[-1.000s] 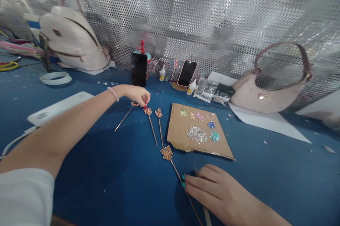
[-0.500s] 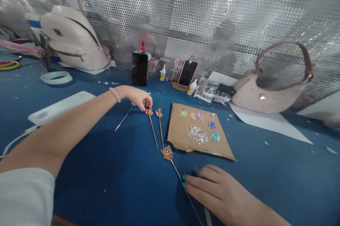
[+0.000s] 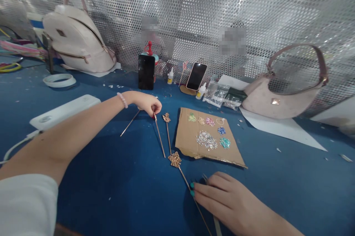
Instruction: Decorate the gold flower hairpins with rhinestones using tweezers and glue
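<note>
My left hand [image 3: 148,103], with a beaded bracelet at the wrist, pinches the ornamented end of a gold hair stick [image 3: 159,136]; its thin shaft slants down toward me. To its right lies a second hair stick [image 3: 168,132] with a gold ornament. A third stick [image 3: 129,123] lies left, its head mostly hidden behind my hand. Nearer me is a hair stick with a gold butterfly-like ornament [image 3: 175,159]. My right hand [image 3: 227,197], fingers closed, rests on the table, with two fingertips at that stick's shaft. Under the palm it holds metal tweezers [image 3: 217,225], partly covered.
A cardboard sheet [image 3: 185,140] bears several small piles of coloured gems. Behind stand two phones [image 3: 146,72] [image 3: 196,77], glue bottles [image 3: 200,91] and clear bags [image 3: 215,93]. A backpack [image 3: 74,40], handbag [image 3: 283,95], white power bank [image 3: 65,112] and tape roll [image 3: 59,80] lie around.
My left hand has closed on the hair stick's ornament and turned it edge-on; the shaft's lower tip has shifted slightly toward me. My right hand stays put.
</note>
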Demonstrator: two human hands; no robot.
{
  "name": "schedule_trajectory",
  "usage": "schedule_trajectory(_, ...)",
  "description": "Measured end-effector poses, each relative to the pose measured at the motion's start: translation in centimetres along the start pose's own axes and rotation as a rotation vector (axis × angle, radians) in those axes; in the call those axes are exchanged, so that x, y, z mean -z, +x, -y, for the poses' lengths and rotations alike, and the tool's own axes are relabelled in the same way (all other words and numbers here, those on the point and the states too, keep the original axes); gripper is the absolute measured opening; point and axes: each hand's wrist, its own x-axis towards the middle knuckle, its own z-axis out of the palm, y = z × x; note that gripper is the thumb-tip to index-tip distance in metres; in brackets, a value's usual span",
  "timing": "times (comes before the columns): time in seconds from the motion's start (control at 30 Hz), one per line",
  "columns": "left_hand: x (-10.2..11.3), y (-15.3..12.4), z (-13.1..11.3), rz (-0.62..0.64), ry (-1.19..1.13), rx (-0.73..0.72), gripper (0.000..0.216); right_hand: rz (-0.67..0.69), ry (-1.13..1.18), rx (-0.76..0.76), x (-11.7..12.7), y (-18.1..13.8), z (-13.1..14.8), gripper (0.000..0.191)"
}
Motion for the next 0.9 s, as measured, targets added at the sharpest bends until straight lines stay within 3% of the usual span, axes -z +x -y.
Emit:
schedule_trajectory(0.27,-0.2,0.4,-0.1,-0.057,-0.023,-0.081,0.016,0.011,-0.006,0.002,0.0,-0.1,0.0,0.034)
schedule_trajectory(0.63,0.8,-0.5,1.0,0.028,-0.014,-0.01,0.031,0.013,0.0,-0.003,0.0,-0.1,0.0,0.036)
schedule_trajectory(0.9,0.7,-0.4,0.6,0.087,0.018,0.014,0.035,0.013,0.012,-0.003,-0.2,-0.2,-0.1,0.033)
